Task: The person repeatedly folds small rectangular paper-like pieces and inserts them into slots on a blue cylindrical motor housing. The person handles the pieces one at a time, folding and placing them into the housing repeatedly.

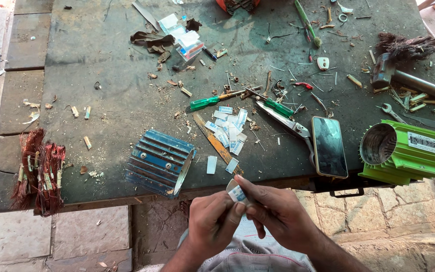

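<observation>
Pinched between both hands, a small white paper strip is held in the air just off the near edge of the bench, in the head view. The left hand is closed on the strip from the left, its thumb and forefinger pressed against the strip's lower end. The right hand is closed on it from the right, with the forefinger laid along the strip's upper edge and the thumb beneath; the strip's middle shows between the 2 sets of fingertips.

On the bench, just beyond the hands, a loose pile of similar white slips is spread near the middle, with 2 more slips lying apart from it toward the near edge. A blue finned motor housing is lying on its side at the near edge, left of the hands. A green finned motor housing is lying at the near right corner, its open bore turned left. A dark phone is laid face up between the green housing and the slips, touching neither. Shears with green handles and a green-handled screwdriver are lying beyond the slips. A hammer is resting near the right edge. A bundle of reddish copper wire is draped over the near left corner.
</observation>
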